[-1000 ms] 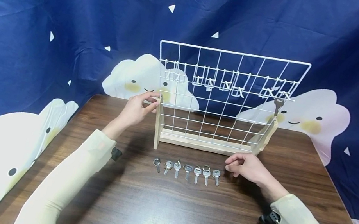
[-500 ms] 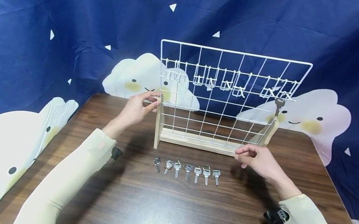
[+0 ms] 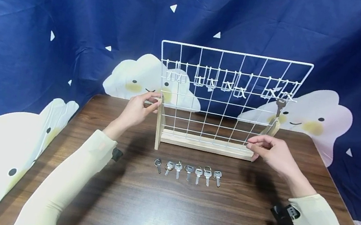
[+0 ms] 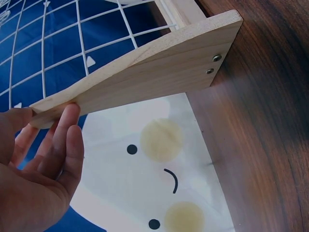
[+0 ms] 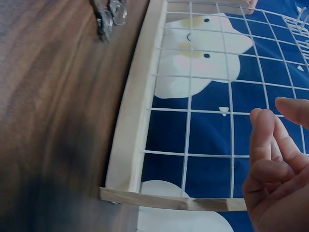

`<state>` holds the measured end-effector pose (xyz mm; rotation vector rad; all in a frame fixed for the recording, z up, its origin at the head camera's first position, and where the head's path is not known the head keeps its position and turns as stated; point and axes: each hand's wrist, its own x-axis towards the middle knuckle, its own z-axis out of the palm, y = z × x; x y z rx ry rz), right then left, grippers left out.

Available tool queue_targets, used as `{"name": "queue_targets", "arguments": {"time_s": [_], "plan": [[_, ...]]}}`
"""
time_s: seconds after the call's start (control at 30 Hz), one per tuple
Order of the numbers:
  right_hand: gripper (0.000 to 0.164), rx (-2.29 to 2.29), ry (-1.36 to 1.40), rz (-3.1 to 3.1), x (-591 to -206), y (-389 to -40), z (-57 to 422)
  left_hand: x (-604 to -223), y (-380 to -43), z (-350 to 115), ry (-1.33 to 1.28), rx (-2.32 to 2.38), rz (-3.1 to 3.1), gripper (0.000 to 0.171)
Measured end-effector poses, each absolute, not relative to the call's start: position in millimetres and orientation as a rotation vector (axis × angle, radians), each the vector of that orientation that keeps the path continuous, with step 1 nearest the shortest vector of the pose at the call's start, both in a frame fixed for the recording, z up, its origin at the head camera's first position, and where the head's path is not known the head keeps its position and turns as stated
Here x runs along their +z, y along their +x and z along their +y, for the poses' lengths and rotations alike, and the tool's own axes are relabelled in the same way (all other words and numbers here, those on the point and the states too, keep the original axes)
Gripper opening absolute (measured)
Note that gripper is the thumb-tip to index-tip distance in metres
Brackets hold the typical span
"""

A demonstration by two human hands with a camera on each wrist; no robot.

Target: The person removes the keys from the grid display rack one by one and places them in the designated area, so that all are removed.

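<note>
My left hand pinches the upper end of the left wooden side panel of a white wire grid rack. In the head view, my right hand is in front of the rack's lower right corner, its fingers loosely bent. The right wrist view shows a gap between thumb and fingers, with nothing held there. Several small white hooks hang in a row across the grid. One dark key hangs from the rightmost hook. Several silver keys, some with rings, lie in a row before the rack.
A wooden crossbar joins the rack's side panels at the bottom. The rack stands toward the back of a brown wood-grain table. Behind it hangs a blue cloth with white clouds and triangles.
My right hand has moved up and to the right, from beside the keys to the rack's lower right corner. The left hand keeps its place on the side panel.
</note>
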<state>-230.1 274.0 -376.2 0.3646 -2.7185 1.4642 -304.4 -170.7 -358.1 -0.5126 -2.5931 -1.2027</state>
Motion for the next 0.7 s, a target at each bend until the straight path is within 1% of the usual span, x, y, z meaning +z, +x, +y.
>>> {"name": "queue_targets", "arguments": {"time_s": [0.13, 0.23, 0.7], "plan": [[0.013, 1.511, 0.346, -2.649, -369, -230, 276, -358, -304, -171, -0.511, -1.205, -2.595, 0.035], [0.010, 1.551, 0.335, -2.606, -364, -230, 278, -358, -304, -170, -0.510, -1.212, -2.597, 0.035], [0.017, 1.481, 0.227, -2.520, -341, -231, 284, -357, -303, -170, -0.506, -1.190, -2.604, 0.036]]}}
